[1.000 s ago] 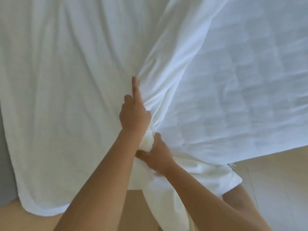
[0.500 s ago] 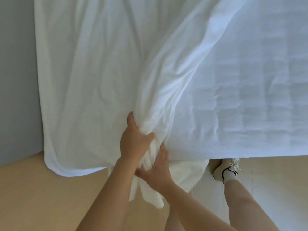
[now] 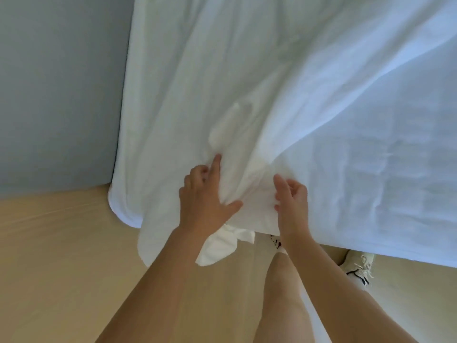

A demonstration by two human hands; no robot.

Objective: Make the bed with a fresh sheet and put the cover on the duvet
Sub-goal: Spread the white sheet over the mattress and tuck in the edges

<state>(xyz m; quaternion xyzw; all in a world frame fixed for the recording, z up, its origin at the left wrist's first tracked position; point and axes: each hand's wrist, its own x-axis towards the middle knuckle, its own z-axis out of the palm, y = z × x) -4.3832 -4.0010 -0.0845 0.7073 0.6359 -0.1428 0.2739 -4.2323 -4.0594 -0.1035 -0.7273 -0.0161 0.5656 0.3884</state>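
Observation:
A white sheet [image 3: 197, 82] lies over the near corner of the bed and hangs toward the floor at the left. A bunched corner of it [image 3: 217, 248] dangles below the bed edge. My left hand [image 3: 205, 199] rests on the sheet at the corner, with a fold gathered between thumb and extended index finger. My right hand [image 3: 293, 196] is just to the right, fingers loosely curled and apart, touching the fabric without gripping it. To the right, the bluish-white quilted mattress top [image 3: 383, 189] shows beside a raised fold of the sheet.
A grey wall [image 3: 57, 95] stands close on the left of the bed. Light wooden floor [image 3: 61, 256] runs along the near side. My bare legs and white sneakers [image 3: 358, 268] are right against the bed edge.
My view has shifted left and back, so wall and floor show. My hands have separated: the right has let go of the bunched fabric, which now hangs below the bed edge.

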